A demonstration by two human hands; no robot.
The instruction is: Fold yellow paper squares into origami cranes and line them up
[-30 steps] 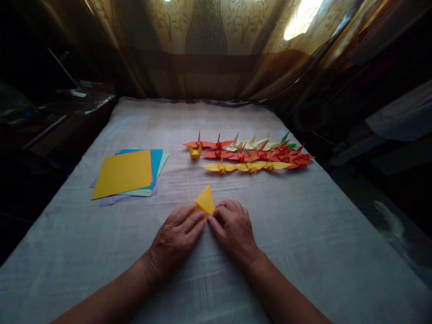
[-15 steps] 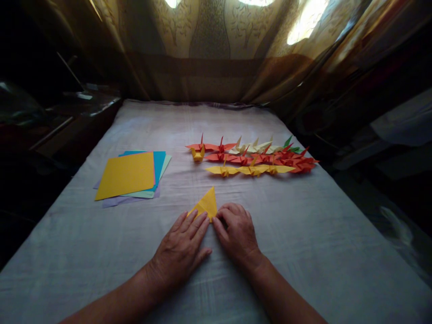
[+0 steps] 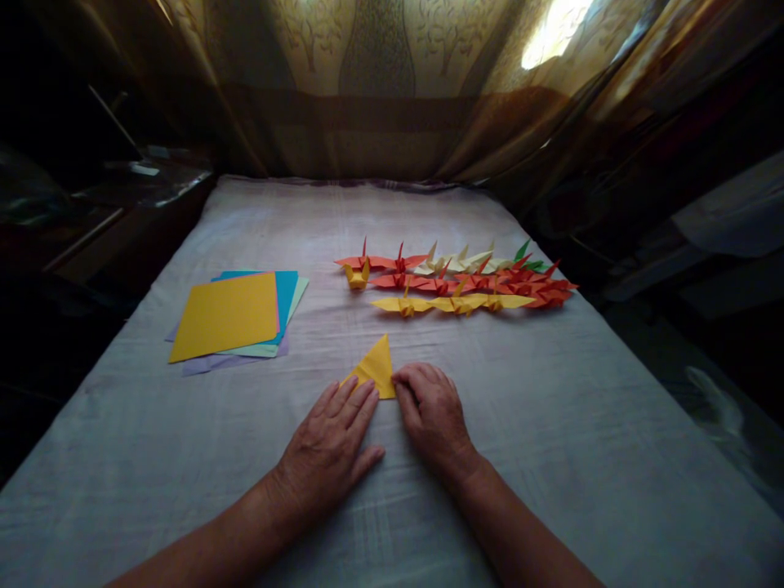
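A yellow paper folded into a triangle lies on the pale cloth-covered table. My left hand rests flat with its fingertips pressing the triangle's lower left corner. My right hand has its fingers curled, touching the triangle's lower right edge. Neither hand lifts the paper.
A stack of coloured paper sheets, yellow on top, lies at the left. Several folded paper cranes in red, yellow, cream and green sit in rows beyond the hands. Dark furniture flanks the left; curtains hang behind.
The yellow triangle has been laid flatter on the cloth. My left hand spread flat onto its corner, and my right hand shifted slightly right along the edge.
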